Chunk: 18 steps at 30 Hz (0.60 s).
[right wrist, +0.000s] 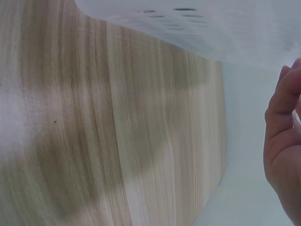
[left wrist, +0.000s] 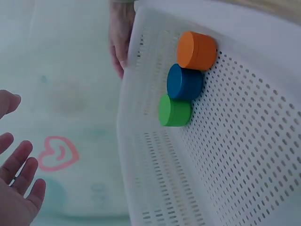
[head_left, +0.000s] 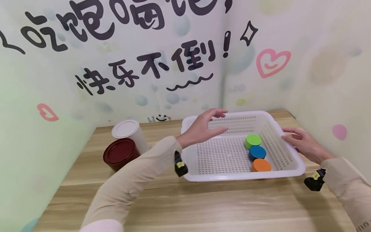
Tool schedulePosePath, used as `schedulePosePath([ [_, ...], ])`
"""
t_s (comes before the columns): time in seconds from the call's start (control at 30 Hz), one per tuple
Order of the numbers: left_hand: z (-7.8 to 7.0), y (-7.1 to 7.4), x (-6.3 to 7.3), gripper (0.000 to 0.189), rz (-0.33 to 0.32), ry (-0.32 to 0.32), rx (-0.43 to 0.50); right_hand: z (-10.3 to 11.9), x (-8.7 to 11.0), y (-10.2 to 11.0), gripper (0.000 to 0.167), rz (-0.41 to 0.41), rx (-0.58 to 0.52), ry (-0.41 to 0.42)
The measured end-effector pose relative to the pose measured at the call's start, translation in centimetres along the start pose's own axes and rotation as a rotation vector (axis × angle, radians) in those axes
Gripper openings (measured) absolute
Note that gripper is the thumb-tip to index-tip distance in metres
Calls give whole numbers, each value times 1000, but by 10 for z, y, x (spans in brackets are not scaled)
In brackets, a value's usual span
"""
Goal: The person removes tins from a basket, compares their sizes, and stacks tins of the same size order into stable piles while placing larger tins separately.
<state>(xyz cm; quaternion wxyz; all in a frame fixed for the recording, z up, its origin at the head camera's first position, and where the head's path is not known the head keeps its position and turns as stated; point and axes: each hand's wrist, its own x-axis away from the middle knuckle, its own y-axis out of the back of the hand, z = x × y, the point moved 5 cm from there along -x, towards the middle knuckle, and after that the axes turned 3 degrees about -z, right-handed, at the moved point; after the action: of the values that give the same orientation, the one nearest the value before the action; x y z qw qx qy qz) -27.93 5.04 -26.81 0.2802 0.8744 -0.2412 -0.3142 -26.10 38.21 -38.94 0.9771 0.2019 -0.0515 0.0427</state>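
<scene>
A white perforated plastic basket [head_left: 220, 177] stands on the wooden table. Against its right side, three short cylinders sit in a row: a green one [head_left: 253, 141], a blue one [head_left: 257, 152] and an orange one [head_left: 261, 165]. Over the basket's left part hovers my left hand [head_left: 203, 127], its fingers and thumb spread apart with nothing between them. In the left wrist view, the same left hand [left wrist: 16, 181] shows loosely bent fingers. My right hand [head_left: 307, 145] holds the basket's right rim, thumb on top. Bent fingers of the right hand [right wrist: 284, 127] meet the basket's wall in the right wrist view.
A white canister [head_left: 126, 129] and a dark red canister [head_left: 119, 151] stand close together left of the basket, beside my left forearm. Behind and at both sides rise walls [head_left: 174, 96] covered with printed writing, hearts and bubbles. Bare wood [head_left: 203, 206] lies in front.
</scene>
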Motion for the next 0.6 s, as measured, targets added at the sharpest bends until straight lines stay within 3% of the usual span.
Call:
schedulePosePath([
  [0.13,17,-28,-25,49,28,43,24,0,1,1,52,-10,-4,-2],
  [0.3,39,-56,-45,48,37,69,2,1,0,1,53,-9,-14,-12],
  [0.47,57,-82,-54,50,75,85,-11,2,0,0,59,-7,4,-16],
  [0.6,70,-102,-52,54,137,112,-11,3,1,-1,62,-12,21,-26],
])
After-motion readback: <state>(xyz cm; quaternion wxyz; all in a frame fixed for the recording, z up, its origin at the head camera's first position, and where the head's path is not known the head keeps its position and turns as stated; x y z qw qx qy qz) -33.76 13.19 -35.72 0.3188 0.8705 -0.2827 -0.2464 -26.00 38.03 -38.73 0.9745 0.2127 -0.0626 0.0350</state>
